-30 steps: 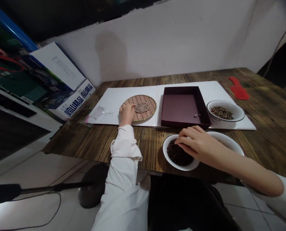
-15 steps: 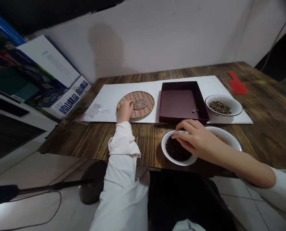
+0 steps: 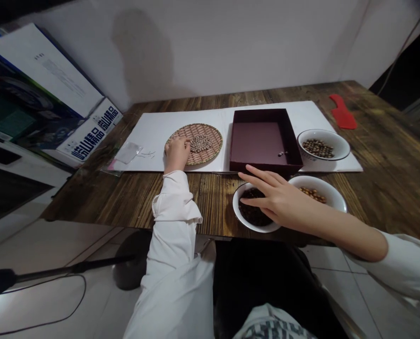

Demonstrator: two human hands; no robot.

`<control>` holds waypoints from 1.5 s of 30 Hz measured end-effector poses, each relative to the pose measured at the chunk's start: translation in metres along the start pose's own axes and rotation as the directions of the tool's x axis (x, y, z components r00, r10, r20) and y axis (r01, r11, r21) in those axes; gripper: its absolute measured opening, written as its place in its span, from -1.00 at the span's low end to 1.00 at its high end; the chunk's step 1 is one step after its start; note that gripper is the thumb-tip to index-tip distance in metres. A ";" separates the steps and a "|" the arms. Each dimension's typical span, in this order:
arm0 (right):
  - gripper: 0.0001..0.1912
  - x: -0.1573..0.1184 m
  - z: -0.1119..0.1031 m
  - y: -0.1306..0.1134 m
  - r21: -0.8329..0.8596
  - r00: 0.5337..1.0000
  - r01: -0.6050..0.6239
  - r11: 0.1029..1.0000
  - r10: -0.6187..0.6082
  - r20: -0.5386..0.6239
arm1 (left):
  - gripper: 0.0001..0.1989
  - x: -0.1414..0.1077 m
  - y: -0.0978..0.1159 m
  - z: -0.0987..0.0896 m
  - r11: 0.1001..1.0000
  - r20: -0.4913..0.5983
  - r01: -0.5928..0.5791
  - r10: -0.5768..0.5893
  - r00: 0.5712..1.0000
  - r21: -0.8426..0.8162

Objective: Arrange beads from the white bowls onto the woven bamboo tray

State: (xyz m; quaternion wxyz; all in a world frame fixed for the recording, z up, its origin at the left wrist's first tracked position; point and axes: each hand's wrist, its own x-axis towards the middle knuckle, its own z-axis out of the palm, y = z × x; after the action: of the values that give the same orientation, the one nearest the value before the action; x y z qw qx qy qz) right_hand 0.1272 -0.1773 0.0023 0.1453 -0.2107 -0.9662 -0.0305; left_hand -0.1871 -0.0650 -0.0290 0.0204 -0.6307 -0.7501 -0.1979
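Three white bowls [image 3: 255,228] hold beads [image 3: 317,149] (right hand [image 3: 280,202] open, its grip empty).

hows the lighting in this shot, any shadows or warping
Head view: a large soft shadow sits on the white wall; the floor glares bright at lower left; wide-angle warping bends the edges of the wooden table; the right hand looks fairly sharp, without obvious blur.

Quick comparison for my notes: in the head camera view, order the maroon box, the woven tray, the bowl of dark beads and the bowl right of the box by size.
Largest to smallest as they look:
1. The maroon box
2. The round woven tray
3. The white bowl of dark beads and the white bowl right of the box: these look alike, and nearness to the camera makes ranking them unsure.
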 end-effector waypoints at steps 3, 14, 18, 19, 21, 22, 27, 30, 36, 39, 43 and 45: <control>-0.64 -0.001 0.001 0.000 0.005 1.000 0.010 1.000 -0.010 0.007 | -0.66 0.000 0.000 0.000 1.000 -0.007 0.003 -0.003 1.000 0.000; -0.66 -0.006 0.002 -0.001 0.027 1.000 -0.009 1.000 0.008 0.022 | -0.67 -0.002 0.005 -0.004 1.000 -0.043 0.012 -0.012 0.999 0.000; -0.64 -0.004 0.000 0.000 0.022 1.000 0.017 1.000 -0.017 0.007 | -0.67 -0.004 0.007 -0.006 1.000 -0.040 0.012 -0.013 0.999 -0.011; -0.64 -0.003 -0.001 0.001 0.020 1.000 0.018 1.000 -0.018 -0.011 | -0.67 -0.004 0.008 -0.007 1.000 -0.038 0.011 -0.012 0.999 -0.014; -0.65 -0.004 -0.002 0.003 0.016 0.999 0.000 1.000 0.001 -0.049 | -0.67 -0.004 0.010 -0.007 1.000 -0.036 0.003 -0.004 0.999 -0.023; -0.65 -0.005 -0.002 0.004 0.014 0.998 -0.013 1.000 0.014 -0.065 | -0.68 -0.004 0.011 -0.007 1.000 -0.038 -0.005 0.004 0.999 -0.028; -0.70 -0.013 0.000 0.011 0.005 0.994 -0.066 0.998 0.066 -0.089 | -0.69 -0.005 0.020 -0.004 0.996 -0.081 -0.085 0.082 0.993 -0.034; -0.74 -0.018 -0.001 0.015 -0.011 0.993 -0.092 0.996 0.090 -0.082 | -0.70 -0.008 0.028 -0.003 0.990 -0.117 -0.135 0.128 0.985 -0.051; -0.73 -0.023 -0.004 0.022 -0.012 0.990 -0.110 0.994 0.108 -0.086 | -0.72 -0.014 0.041 -0.002 0.965 -0.191 -0.258 0.244 0.951 -0.052; -0.73 -0.024 -0.003 0.023 -0.008 0.991 -0.099 0.995 0.098 -0.090 | -0.74 -0.014 0.044 0.000 0.957 -0.215 -0.287 0.271 0.938 -0.048; -0.77 -0.024 0.000 0.023 -0.024 0.988 -0.114 0.993 0.111 -0.107 | -0.76 -0.014 0.045 0.002 0.947 -0.214 -0.314 0.293 0.932 -0.067; -0.82 -0.023 0.000 0.023 -0.030 0.988 -0.112 0.993 0.108 -0.106 | -0.76 -0.014 0.046 0.003 0.944 -0.212 -0.324 0.303 0.929 -0.070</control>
State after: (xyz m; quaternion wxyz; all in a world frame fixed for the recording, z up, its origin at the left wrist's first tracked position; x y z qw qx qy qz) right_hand 0.1565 -0.1650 -0.0047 0.1934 -0.2643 -0.9435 -0.0509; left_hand -0.1397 -0.0710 -0.0236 0.0936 -0.7197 -0.6226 -0.2925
